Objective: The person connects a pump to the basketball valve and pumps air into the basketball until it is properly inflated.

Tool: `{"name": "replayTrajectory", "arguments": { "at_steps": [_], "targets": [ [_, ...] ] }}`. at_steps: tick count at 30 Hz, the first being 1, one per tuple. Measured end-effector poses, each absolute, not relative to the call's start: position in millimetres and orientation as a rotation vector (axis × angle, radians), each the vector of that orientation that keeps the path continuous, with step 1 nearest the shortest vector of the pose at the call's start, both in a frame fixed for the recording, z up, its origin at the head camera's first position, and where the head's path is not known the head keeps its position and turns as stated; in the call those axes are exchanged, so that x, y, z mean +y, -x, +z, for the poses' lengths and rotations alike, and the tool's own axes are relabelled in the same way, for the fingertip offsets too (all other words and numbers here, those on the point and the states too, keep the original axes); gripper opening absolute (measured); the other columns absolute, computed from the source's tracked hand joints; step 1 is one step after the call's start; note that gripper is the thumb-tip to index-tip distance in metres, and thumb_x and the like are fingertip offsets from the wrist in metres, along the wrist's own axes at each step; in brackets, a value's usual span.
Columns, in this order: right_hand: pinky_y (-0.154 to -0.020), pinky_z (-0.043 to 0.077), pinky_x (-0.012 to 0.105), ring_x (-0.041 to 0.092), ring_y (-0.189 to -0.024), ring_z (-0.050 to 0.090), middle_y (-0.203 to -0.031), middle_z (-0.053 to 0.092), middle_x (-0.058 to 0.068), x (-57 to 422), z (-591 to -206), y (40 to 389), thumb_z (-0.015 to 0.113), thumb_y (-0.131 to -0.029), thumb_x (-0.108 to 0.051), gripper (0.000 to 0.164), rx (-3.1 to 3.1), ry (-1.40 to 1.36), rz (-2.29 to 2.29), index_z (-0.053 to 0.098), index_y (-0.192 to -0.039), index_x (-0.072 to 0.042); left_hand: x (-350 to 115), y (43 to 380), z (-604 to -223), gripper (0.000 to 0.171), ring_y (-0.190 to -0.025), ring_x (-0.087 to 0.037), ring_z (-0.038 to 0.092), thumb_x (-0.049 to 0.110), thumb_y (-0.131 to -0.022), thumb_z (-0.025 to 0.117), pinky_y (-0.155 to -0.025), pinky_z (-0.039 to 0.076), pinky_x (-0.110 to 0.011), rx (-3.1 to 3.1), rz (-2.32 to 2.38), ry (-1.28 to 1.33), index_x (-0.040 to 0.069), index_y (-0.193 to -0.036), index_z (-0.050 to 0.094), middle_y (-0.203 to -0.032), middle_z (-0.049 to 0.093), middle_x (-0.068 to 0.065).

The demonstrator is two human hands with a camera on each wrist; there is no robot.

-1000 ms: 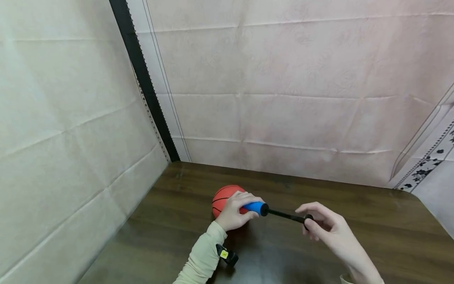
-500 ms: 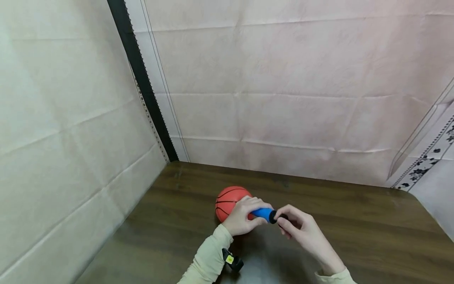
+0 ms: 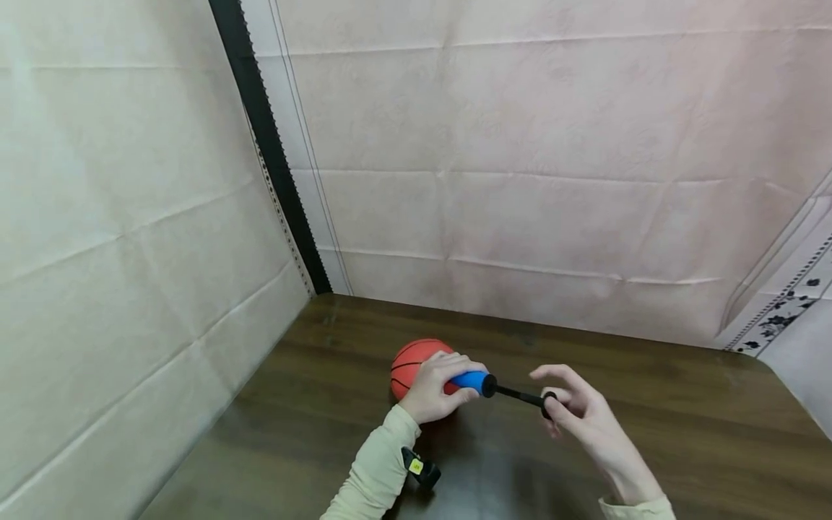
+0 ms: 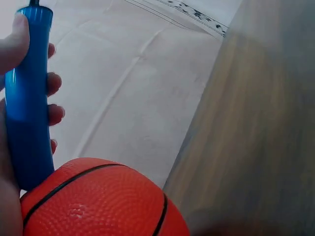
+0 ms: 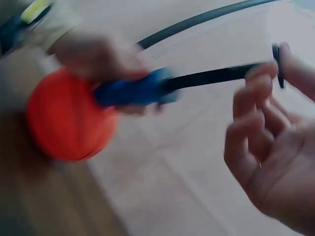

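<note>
My left hand [image 3: 434,390] grips the blue barrel of a small hand pump [image 3: 471,380], thumb along one side and fingers wrapped round the other in the left wrist view. The barrel's lower end meets an orange-red toy basketball [image 4: 106,201] with black lines. From the barrel's other end a black rod [image 5: 214,77] sticks out to the right. My right hand [image 3: 581,412] pinches the round black knob [image 5: 278,66] at the rod's end between thumb and fingers, its index finger raised in the head view. The pump's tip is hidden at the ball.
A dark wooden table [image 3: 279,426] lies beneath the hands. Pale creased cloth hangs as a left wall [image 3: 130,253] and a back wall [image 3: 520,144], with a black strip [image 3: 273,144] at their corner. A black wrist camera [image 3: 421,469] sits at the left sleeve.
My right hand first pushed the black rod into the blue barrel, moving left, then drew it back out to the right. The ball and left hand shifted slightly right and back.
</note>
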State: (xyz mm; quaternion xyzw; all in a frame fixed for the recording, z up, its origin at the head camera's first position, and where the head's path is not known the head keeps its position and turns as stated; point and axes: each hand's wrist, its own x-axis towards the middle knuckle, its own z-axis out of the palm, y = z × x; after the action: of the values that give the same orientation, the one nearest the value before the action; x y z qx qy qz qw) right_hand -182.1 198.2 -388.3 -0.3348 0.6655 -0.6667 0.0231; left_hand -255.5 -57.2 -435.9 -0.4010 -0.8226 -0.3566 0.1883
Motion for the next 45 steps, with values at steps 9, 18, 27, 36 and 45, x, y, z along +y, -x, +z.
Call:
{"name": "replayTrajectory", "arguments": {
  "at_steps": [9,18,27,36,45],
  "targets": [
    [-0.054,0.052,0.031,0.016,-0.058,0.054,-0.068,0.056,0.005,164.5,-397.0,191.7,0.048,-0.099,0.0,0.018,2.186,0.989,-2.086,0.051,-0.117,0.0,-39.3,255.4,-437.0,0.051,-0.094,-0.015,0.061,0.052,-0.095,0.042,-0.089,0.044,-0.026,-2.15,-1.073,1.262,0.013,-0.119,0.064,-0.105,0.071,-0.004],
    [-0.051,0.05,0.031,0.014,-0.056,0.056,-0.069,0.061,-0.002,182.1,-363.7,163.2,0.046,-0.101,-0.003,0.016,2.349,0.888,-2.037,0.06,-0.105,0.003,-56.5,262.2,-437.7,0.042,-0.1,-0.014,0.061,0.048,-0.095,0.047,-0.095,0.044,-0.033,-2.147,-1.071,1.258,0.017,-0.12,0.061,-0.109,0.07,-0.002],
    [-0.05,0.046,0.031,0.015,-0.06,0.053,-0.075,0.059,0.001,191.2,-369.2,169.8,0.046,-0.097,0.007,0.024,2.224,1.081,-1.966,0.057,-0.115,-0.005,-62.9,262.0,-432.9,0.031,-0.101,-0.018,0.062,0.02,-0.087,0.07,-0.096,0.045,-0.041,-2.225,-1.057,1.139,0.016,-0.117,0.065,-0.111,0.071,-0.003],
    [-0.055,0.052,0.029,0.014,-0.06,0.058,-0.071,0.06,0.001,157.3,-389.3,183.9,0.051,-0.099,-0.005,0.014,2.392,0.904,-1.981,0.058,-0.109,0.002,-42.2,255.4,-437.2,0.032,-0.097,-0.015,0.062,0.018,-0.085,0.071,-0.091,0.044,-0.029,-2.177,-1.138,1.202,0.015,-0.116,0.065,-0.105,0.071,-0.003],
    [-0.055,0.048,0.032,0.019,-0.058,0.055,-0.07,0.061,0.0,189.3,-355.6,150.2,0.047,-0.101,-0.009,0.018,2.385,0.769,-1.977,0.061,-0.11,0.001,-48.2,256.0,-436.6,0.04,-0.103,-0.015,0.061,0.045,-0.092,0.052,-0.098,0.043,-0.038,-2.159,-1.145,1.23,0.018,-0.119,0.062,-0.11,0.07,-0.002]
  ]
}}
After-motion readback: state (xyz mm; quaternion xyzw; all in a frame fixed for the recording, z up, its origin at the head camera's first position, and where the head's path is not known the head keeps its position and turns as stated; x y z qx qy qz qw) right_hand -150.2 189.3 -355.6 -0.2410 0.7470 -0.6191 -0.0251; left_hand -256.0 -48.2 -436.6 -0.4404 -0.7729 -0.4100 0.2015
